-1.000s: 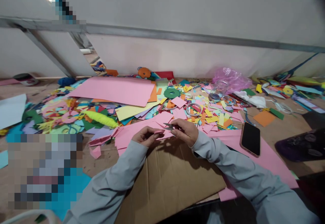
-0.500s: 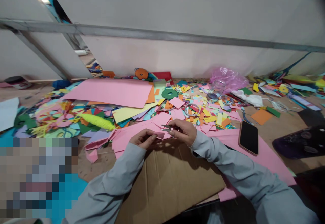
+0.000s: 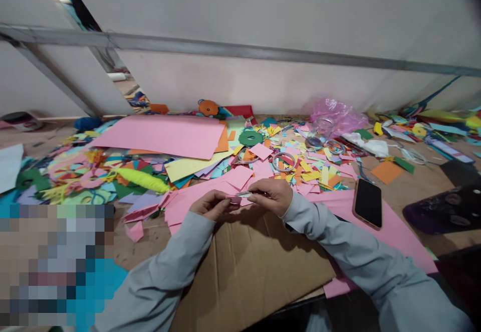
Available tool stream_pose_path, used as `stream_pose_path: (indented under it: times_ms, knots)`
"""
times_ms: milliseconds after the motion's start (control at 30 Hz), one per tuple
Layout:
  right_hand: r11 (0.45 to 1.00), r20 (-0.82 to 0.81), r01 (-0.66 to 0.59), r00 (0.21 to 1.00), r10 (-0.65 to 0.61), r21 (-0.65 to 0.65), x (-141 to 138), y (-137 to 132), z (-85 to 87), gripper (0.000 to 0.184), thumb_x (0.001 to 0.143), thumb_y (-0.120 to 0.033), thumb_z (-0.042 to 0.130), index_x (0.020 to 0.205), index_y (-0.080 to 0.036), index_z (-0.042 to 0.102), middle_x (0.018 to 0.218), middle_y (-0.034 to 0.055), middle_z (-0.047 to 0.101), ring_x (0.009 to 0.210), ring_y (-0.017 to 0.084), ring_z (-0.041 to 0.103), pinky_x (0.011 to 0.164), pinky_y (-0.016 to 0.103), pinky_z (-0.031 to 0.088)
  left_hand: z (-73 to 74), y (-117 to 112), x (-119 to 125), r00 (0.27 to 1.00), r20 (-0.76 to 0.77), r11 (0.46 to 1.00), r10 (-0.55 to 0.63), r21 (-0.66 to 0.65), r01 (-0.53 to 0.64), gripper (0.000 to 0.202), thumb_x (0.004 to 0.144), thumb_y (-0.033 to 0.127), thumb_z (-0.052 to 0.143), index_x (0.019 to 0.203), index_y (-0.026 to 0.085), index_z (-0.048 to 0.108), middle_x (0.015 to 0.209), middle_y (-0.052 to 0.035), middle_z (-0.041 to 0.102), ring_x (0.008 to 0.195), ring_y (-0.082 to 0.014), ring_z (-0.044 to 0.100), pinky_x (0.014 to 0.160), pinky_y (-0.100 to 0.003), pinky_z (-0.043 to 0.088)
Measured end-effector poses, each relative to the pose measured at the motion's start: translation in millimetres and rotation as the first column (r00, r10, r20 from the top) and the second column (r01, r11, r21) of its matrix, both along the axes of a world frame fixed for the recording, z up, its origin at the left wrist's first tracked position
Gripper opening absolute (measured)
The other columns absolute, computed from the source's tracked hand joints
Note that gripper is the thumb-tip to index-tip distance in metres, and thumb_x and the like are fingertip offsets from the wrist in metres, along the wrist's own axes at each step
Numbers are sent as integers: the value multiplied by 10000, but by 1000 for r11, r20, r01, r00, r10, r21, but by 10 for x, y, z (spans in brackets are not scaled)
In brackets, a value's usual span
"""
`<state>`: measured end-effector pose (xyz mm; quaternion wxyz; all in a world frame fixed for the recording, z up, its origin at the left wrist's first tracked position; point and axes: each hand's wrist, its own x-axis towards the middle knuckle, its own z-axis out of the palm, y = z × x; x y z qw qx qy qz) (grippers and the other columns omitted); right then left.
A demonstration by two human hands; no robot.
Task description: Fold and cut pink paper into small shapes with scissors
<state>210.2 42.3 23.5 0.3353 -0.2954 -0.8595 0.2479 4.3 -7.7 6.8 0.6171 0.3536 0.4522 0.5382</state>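
Observation:
My left hand pinches a small folded pink paper piece just above a sheet of brown cardboard. My right hand is closed round small metal scissors, whose blades touch the pink piece. Both hands meet over a heap of pink paper sheets. Grey sleeves cover both arms.
A large pink sheet lies at the back left. Coloured paper scraps, tape rolls, a glass jar and a pink plastic bag crowd the middle. A black phone lies to the right, and a yellow-green yarn bundle to the left.
The scissor blades, apart a second ago, have come together on the pink piece. My hands have stayed in nearly the same spot.

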Motion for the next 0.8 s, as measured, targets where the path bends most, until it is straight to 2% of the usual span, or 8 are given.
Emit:
stream_pose_path:
  times_ms: [267,667,800]
  knots:
    - [1000,34,-6,999,5,14,4,-11,24,261,911,-392,539,952,-179,684,821,50,703,693,127,619,622,224,429,-27,3,-22,999,-15,999,-30,31,30,288,634,367,832,760,157,680,775,-54,768,712,-189,731,658,-289,607]
    - [1000,19,4,1000,-4,6,0,-20,31,259,909,-386,544,960,-175,684,833,53,706,704,129,622,635,224,437,-19,7,-30,1000,-16,1000,-19,20,19,315,599,371,852,759,162,680,753,-45,766,673,-183,727,612,-263,601]
    - [1000,31,-3,1000,2,31,0,-18,34,269,913,-394,533,957,-175,683,819,53,702,686,126,610,620,222,426,-24,8,-37,999,-29,999,-36,29,37,301,621,376,839,771,161,691,762,-43,766,688,-176,725,644,-268,604]
